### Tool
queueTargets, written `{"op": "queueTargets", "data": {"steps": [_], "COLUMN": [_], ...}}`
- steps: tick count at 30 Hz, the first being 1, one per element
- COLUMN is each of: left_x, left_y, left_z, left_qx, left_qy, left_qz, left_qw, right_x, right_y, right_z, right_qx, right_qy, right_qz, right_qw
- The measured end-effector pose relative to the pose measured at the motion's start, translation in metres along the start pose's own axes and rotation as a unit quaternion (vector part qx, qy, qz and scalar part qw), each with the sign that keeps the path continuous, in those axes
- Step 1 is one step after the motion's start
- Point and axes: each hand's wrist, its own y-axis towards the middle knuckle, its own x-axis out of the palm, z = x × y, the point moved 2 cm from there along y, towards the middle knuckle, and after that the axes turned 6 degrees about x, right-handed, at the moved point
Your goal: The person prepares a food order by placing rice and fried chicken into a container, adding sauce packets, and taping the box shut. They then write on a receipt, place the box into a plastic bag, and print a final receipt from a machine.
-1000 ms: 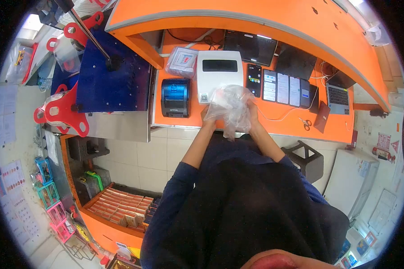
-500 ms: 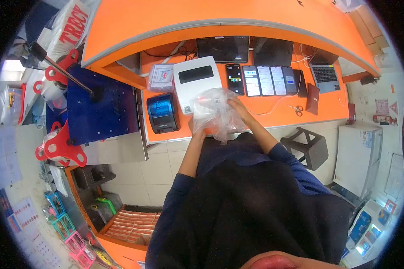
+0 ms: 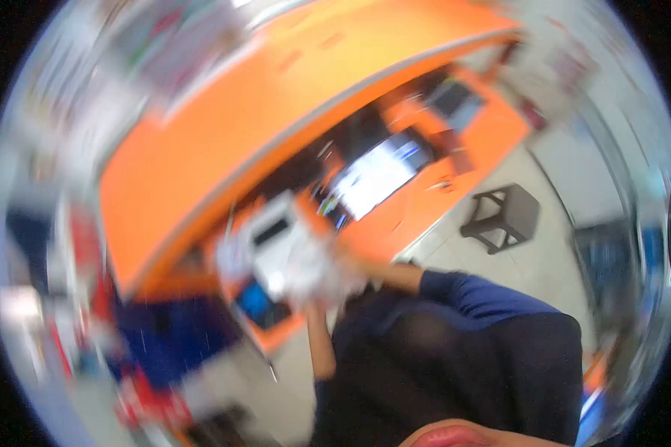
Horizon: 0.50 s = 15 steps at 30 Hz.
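A clear, crumpled plastic bag (image 3: pixel 317 270) hangs between my two hands over the desk's front edge, smeared by motion. My right hand (image 3: pixel 348 262) grips its right side, and my left hand (image 3: pixel 314 304) holds it from below on the left; the fingers of both are blurred. What the bag contains, if anything, cannot be made out. Just behind it lies a white box-shaped device (image 3: pixel 279 223) with a dark panel. A black and blue printer-like device (image 3: pixel 259 304) sits left of the bag.
Several phones with bright screens (image 3: pixel 376 179) lie on the orange desk (image 3: pixel 384 235), right of the white device. Scissors (image 3: pixel 443 183) and a laptop (image 3: pixel 455 103) are farther right. A raised orange counter (image 3: pixel 291 97) overhangs the back. A dark stool (image 3: pixel 503 216) stands on the floor.
The whole view has swung round and blurred, so the desk now slants up to the right. Both hands are still at the plastic bag, which stays in front of the white device.
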Motion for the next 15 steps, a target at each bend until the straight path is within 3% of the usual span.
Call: {"op": "queueTargets", "data": {"steps": [3, 9, 15], "left_x": [0.034, 0.204, 0.273], "left_y": [0.036, 0.073, 0.048], "left_z": [0.004, -0.039, -0.081], "left_qx": [-0.014, -0.073, -0.116], "left_qy": [0.058, 0.168, 0.237], "left_qz": [-0.103, -0.355, -0.461], "left_qw": [0.993, 0.917, 0.847], "right_x": [0.015, -0.038, -0.078], "right_y": [0.01, -0.011, -0.039], "right_z": [-0.029, -0.103, -0.127], "right_qx": [-0.085, -0.187, -0.22], "right_qy": [0.002, -0.032, -0.008], "right_qz": [0.041, 0.167, 0.254], "right_qw": [0.996, 0.968, 0.942]}}
